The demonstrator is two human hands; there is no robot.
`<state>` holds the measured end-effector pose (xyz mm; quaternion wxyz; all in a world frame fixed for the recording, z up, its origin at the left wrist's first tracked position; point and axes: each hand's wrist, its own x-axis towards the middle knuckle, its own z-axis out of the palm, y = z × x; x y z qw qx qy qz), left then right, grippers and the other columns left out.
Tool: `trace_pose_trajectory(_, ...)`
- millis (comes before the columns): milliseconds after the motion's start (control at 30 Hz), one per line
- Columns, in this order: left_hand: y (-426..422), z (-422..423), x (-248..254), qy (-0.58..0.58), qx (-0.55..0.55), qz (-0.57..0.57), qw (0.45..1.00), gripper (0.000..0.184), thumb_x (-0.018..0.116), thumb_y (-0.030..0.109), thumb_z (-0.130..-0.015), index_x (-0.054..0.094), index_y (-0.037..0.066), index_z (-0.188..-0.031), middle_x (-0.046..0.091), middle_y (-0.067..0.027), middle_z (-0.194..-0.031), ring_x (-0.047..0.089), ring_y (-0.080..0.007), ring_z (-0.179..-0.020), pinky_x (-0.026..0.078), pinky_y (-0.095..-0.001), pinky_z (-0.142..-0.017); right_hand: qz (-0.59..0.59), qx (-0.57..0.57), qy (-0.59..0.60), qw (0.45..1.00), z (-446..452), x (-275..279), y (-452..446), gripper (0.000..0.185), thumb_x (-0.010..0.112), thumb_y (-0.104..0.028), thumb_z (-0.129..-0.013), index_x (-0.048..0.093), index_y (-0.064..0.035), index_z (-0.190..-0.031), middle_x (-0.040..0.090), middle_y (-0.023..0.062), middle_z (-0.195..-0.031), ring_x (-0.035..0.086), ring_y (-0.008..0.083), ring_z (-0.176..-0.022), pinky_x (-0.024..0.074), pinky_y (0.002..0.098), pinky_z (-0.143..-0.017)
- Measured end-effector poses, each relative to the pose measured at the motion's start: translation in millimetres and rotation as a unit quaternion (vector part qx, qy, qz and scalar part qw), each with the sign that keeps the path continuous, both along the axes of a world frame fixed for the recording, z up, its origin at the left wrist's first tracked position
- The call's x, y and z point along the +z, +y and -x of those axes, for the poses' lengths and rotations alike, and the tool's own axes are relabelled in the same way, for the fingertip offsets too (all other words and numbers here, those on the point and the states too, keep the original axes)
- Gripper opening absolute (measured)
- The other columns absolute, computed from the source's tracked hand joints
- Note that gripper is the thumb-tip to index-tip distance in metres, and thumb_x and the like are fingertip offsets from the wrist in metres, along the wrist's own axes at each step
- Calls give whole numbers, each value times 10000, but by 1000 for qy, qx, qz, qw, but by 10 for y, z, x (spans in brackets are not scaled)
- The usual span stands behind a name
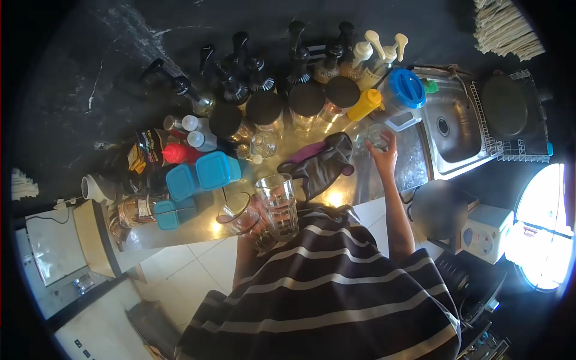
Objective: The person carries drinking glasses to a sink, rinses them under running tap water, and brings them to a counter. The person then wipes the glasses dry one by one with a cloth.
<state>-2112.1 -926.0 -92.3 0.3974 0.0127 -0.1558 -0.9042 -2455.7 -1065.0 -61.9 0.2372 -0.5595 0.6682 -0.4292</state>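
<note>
Head view: nearest the striped shirt (336, 276), the left hand (262, 217) grips clear glass tumblers (282, 201) bunched together above the edge of the metal counter (405, 162). Farther out, the right hand (384, 149) has its fingers curled around a short clear glass (376, 135), just beside the blue-lidded pitcher (407, 99). Between the hands lies a crumpled dark cloth (321, 165). Beyond it stand black-lidded jars (306, 105), a yellow squeeze bottle (364, 105) and black-topped pump bottles (298, 60).

Black wall (90, 78), white tiled floor (187, 279), steel counter (403, 165) and sink (444, 135), bright arched shape (545, 228), probably a window.
</note>
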Motion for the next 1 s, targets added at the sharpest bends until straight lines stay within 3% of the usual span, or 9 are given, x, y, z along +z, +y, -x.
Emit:
trace_pose_trajectory(300, 26, -58, 202, -15, 24, 35, 999, 882, 560, 728, -653, 441, 89, -1249, 364, -113, -1358, 344, -337, -1252, 305, -556, -998, -1, 21, 32, 999, 65, -98, -13, 810, 795, -305, -651, 360, -8, -1267, 506, 195, -1178, 521, 319, -1067, 405, 406, -914)
trace_pose_trajectory(367, -9, -61, 257, -18, 30, 48, 998, 881, 557, 727, -658, 438, 92, -1257, 361, -109, -1360, 343, -335, -1253, 308, -556, -995, 44, -85, 243, 965, -110, 284, 214, 715, 759, -265, -711, 371, 8, -1246, 488, 181, -1196, 495, 313, -1103, 419, 433, -876)
trace_pose_trajectory(533, 153, -43, 344, -21, 57, 66, 996, 878, 548, 722, -671, 429, 100, -1278, 354, -99, -1366, 340, -332, -1254, 317, -556, -989, -101, 238, -83, 963, -806, 884, 995, 697, 664, -163, -809, 265, -23, -1363, 534, 144, -1109, 545, 180, -933, 492, 331, -670)
trace_pose_trajectory(567, 146, -23, 351, -20, 55, 72, 996, 877, 547, 722, -673, 428, 102, -1282, 353, -97, -1367, 339, -331, -1254, 318, -556, -987, -230, 237, -258, 908, -1030, 993, 1101, 764, 693, -365, -788, 311, 3, -1338, 502, 128, -1129, 509, 196, -944, 440, 315, -794)
trace_pose_trajectory(633, 93, 15, 346, -18, 56, 84, 995, 876, 543, 720, -678, 424, 105, -1290, 350, -93, -1369, 338, -330, -1255, 322, -556, -985, -361, 238, -430, 793, -1299, 787, 1150, 657, 670, -333, -822, 358, 11, -1287, 536, 108, -1070, 514, 177, -966, 446, 304, -795)
trace_pose_trajectory(800, 292, -133, -44, 66, 46, -30, 996, 1103, 551, 836, -510, 405, 90, -1308, 263, -117, -1425, 291, -361, -1281, 287, -587, -999, -342, 259, -518, 740, -1482, 978, 1234, 390, 644, -151, -849, 426, 0, -1134, 604, 73, -977, 573, 131, -939, 465, 273, -799)
trace_pose_trajectory(867, 15, 178, 78, 279, 67, 160, 945, 1040, 568, 795, -567, 399, 90, -1312, 251, -124, -1436, 303, -369, -1275, 293, -547, -1015, -345, 241, -534, 734, -1440, 1012, 1242, 407, 650, -140, -843, 412, 2, -1142, 603, 81, -991, 579, 132, -939, 474, 271, -787)
trace_pose_trajectory(967, -56, 45, 836, -320, -13, -96, 942, 860, 623, 649, -682, 405, 97, -1304, 411, -82, -1288, 391, -241, -1228, 376, -406, -982, -242, 187, -486, 819, -1284, 933, 1264, 528, 696, -103, -792, 358, -19, -1189, 590, 108, -1023, 589, 151, -920, 497, 272, -726)
trace_pose_trajectory(1000, -9, 10, 824, -320, -15, -96, 943, 860, 623, 649, -682, 405, 97, -1304, 411, -82, -1288, 391, -241, -1228, 376, -406, -982, -227, 168, -445, 850, -1159, 904, 1234, 577, 715, -93, -770, 341, -27, -1205, 586, 115, -1034, 591, 151, -898, 499, 273, -717)
